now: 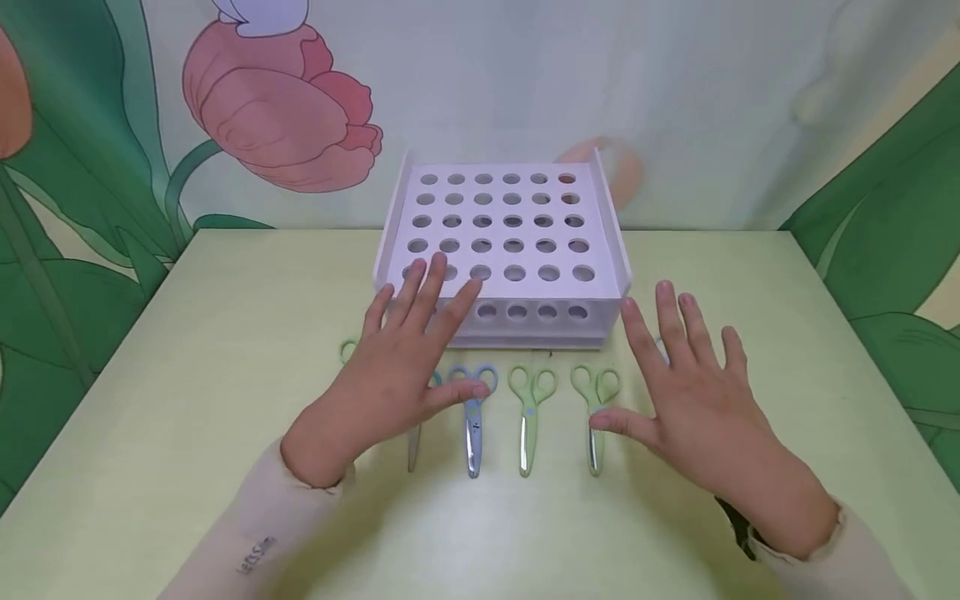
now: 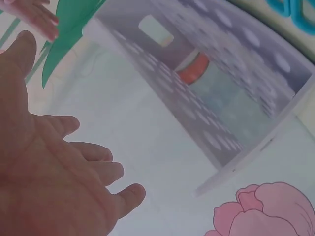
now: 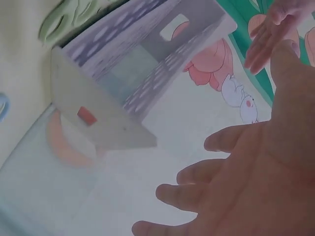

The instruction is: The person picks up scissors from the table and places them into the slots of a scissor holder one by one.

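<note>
Both hands hover over the table with fingers spread and nothing in them. My left hand (image 1: 386,371) overlaps the front left of a white rack (image 1: 497,286) full of round holes, its thumb over the blue-handled scissors (image 1: 473,433). To the right of the rack is my right hand (image 1: 697,408), its thumb across one pair of green scissors (image 1: 596,450). Another green pair (image 1: 528,433) lies between the hands. Partly hidden behind the left hand are a green handle (image 1: 347,350) and a blade (image 1: 413,450); a bluish handle (image 1: 662,348) peeks out behind the right fingers.
The scissors lie in a row in front of the rack on a pale green table (image 1: 247,333). Behind it stands a backdrop (image 1: 480,83) painted with flowers and leaves. Raised side panels (image 3: 98,103) flank the rack, one with a slot.
</note>
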